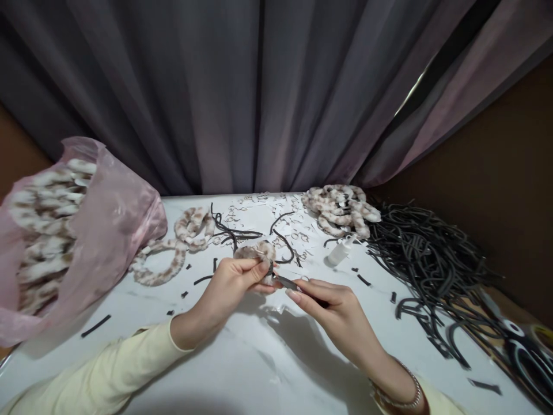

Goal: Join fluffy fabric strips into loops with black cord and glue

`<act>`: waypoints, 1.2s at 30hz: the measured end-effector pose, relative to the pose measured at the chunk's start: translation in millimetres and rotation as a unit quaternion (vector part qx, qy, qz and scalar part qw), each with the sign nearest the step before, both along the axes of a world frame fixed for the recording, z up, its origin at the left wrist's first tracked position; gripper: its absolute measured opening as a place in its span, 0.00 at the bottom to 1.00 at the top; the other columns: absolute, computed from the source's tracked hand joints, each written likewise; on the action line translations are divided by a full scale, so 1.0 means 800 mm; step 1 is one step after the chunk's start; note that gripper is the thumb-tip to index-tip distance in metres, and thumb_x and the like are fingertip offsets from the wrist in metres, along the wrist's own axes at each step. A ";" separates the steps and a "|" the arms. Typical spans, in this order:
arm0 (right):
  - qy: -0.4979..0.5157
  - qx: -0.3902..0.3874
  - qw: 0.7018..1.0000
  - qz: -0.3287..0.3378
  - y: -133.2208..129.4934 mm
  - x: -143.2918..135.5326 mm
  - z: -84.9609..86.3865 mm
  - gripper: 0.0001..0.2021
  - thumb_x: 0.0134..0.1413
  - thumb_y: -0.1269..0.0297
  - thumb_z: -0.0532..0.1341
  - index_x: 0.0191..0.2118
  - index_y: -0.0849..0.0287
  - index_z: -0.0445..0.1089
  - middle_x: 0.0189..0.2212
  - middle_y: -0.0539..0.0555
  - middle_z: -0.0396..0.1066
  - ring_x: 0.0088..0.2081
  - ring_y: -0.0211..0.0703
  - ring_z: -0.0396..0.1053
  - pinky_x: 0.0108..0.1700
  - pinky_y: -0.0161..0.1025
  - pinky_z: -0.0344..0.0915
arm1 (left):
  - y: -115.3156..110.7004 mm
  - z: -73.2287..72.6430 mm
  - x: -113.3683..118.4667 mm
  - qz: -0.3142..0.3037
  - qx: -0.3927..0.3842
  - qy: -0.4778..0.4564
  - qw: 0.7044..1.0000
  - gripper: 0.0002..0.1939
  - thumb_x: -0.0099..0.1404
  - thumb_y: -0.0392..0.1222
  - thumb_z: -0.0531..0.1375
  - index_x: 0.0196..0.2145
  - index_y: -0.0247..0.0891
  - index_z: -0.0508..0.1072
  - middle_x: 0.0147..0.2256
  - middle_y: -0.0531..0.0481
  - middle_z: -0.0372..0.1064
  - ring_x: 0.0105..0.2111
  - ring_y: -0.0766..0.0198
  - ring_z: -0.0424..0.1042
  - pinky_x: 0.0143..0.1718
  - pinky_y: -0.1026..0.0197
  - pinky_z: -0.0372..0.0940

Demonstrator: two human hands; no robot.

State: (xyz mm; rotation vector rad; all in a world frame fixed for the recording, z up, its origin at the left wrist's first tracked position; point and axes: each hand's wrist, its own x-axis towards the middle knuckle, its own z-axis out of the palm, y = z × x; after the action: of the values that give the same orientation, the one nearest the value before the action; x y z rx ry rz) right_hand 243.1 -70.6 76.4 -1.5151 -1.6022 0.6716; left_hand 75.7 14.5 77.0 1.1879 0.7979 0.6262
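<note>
My left hand [237, 282] is closed in a pinch on a fuzzy white-and-brown fabric tube [261, 251], near the middle of the table. A short dark piece shows at the tube's end, by my left fingertips. My right hand [330, 302] is closed around a slim dark grey hand tool [286, 282]; its exact kind is unclear because my fingers cover much of it. The tool's narrow tip meets the tube's end beside my left thumb. Just behind the hands lie black cords [285, 245] and a small white squeeze bottle [340, 252].
Fuzzy rings [158, 265] lie left, beside a pink plastic bag [116, 202] stuffed with more. Another fuzzy pile [341, 204] sits back right. A heap of black cords [425, 253] and large scissors [514, 331] occupy the right. Small rings and scraps [259, 210] are scattered behind.
</note>
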 end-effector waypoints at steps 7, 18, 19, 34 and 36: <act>-0.024 0.010 1.000 0.004 0.000 -0.002 -0.001 0.18 0.57 0.54 0.55 0.26 0.62 0.74 0.17 0.50 0.59 0.22 0.34 0.56 0.23 0.31 0.57 | -0.002 -0.004 0.000 0.011 0.014 0.007 1.000 0.20 0.55 0.55 0.62 0.24 0.33 0.75 0.26 0.49 0.74 0.31 0.59 0.74 0.40 0.57 0.68; -0.021 0.020 1.000 -0.011 -0.002 -0.002 0.001 0.17 0.56 0.54 0.56 0.28 0.61 0.75 0.18 0.51 0.63 0.21 0.36 0.60 0.23 0.32 0.59 | -0.004 0.002 0.002 0.024 0.014 -0.002 1.000 0.19 0.54 0.54 0.63 0.25 0.33 0.76 0.26 0.49 0.73 0.32 0.60 0.73 0.40 0.58 0.69; -0.022 0.020 1.000 -0.009 -0.002 -0.002 0.000 0.17 0.56 0.54 0.56 0.28 0.61 0.75 0.18 0.51 0.63 0.21 0.36 0.60 0.23 0.31 0.59 | -0.004 0.001 0.002 0.025 0.013 -0.001 1.000 0.19 0.53 0.55 0.63 0.24 0.33 0.76 0.26 0.49 0.73 0.32 0.60 0.73 0.41 0.58 0.69; -0.017 0.022 1.000 -0.005 -0.003 -0.001 -0.002 0.15 0.56 0.56 0.57 0.31 0.61 0.76 0.19 0.51 0.65 0.22 0.36 0.60 0.24 0.32 0.58 | -0.006 0.000 0.003 0.032 0.009 -0.010 0.999 0.19 0.54 0.54 0.63 0.23 0.32 0.75 0.25 0.50 0.72 0.29 0.63 0.72 0.40 0.59 0.69; -0.023 0.019 1.000 0.000 -0.003 -0.002 -0.001 0.16 0.56 0.56 0.56 0.31 0.61 0.76 0.19 0.51 0.65 0.22 0.36 0.60 0.24 0.31 0.58 | -0.006 0.000 0.003 0.028 0.006 -0.015 0.999 0.18 0.54 0.53 0.63 0.24 0.32 0.76 0.26 0.50 0.73 0.30 0.64 0.72 0.41 0.59 0.69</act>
State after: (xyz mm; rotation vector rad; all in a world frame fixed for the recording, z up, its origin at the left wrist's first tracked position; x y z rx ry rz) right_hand 241.8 -72.9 75.5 -1.5116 -1.6416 0.6063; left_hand 78.3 9.6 77.0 1.1680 0.8055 0.6944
